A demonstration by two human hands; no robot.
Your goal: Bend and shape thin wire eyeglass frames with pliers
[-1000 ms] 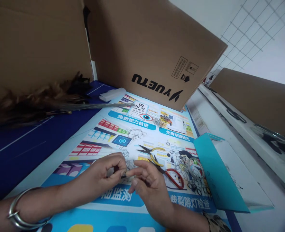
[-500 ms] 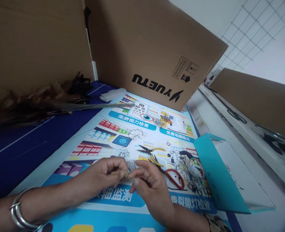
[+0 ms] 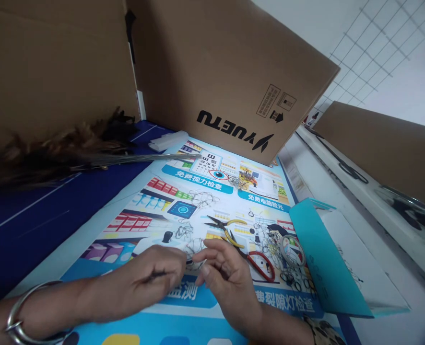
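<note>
The left hand (image 3: 151, 278) curls its fingertips out of sight; whether it holds anything cannot be told. It and the right hand (image 3: 230, 282) partly hide the near wire tangle (image 3: 195, 246). Left, the feathers (image 3: 50, 148) blur past the picture's edge. The small pieces (image 3: 272, 248) at right are too tiny to identify.

Dark metal pliers (image 3: 225, 225) at five o'clock have yellow handles (image 3: 238, 222); the turquoise open box (image 3: 327, 268) at four, white insides (image 3: 363, 251); the brown cardboard box (image 3: 212, 67) at twelve, black lettering (image 3: 231, 127).
</note>
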